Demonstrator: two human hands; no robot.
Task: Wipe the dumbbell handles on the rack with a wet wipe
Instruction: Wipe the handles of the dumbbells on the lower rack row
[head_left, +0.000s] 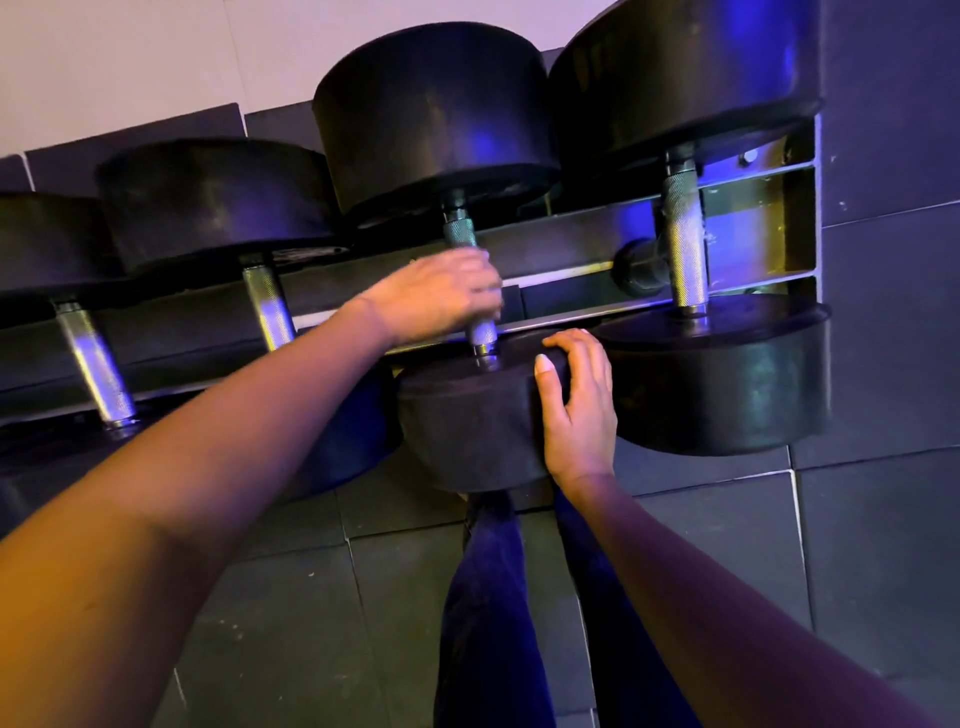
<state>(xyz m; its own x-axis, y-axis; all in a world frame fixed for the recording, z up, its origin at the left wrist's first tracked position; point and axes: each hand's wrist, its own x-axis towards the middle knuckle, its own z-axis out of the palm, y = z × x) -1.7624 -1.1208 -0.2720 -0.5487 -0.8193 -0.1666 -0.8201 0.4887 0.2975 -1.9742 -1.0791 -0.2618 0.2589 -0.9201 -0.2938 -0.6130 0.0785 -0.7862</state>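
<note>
L grip (441, 301) is clamping round mid dumbbell's handle (461, 234) on rack (571, 244); R grip (576, 405) is clasping its near head (467, 431).

Dark floor tiles (727, 545) and a pale wall (130, 62) — trousers (488, 597), seemingly dark blue, over the tiles.

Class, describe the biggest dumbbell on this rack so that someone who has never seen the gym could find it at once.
Find the metal rack along the wall and follow it to its right end. The dumbbell resting there is last in the row. Its black heads are wider than any neighbour's.
</note>
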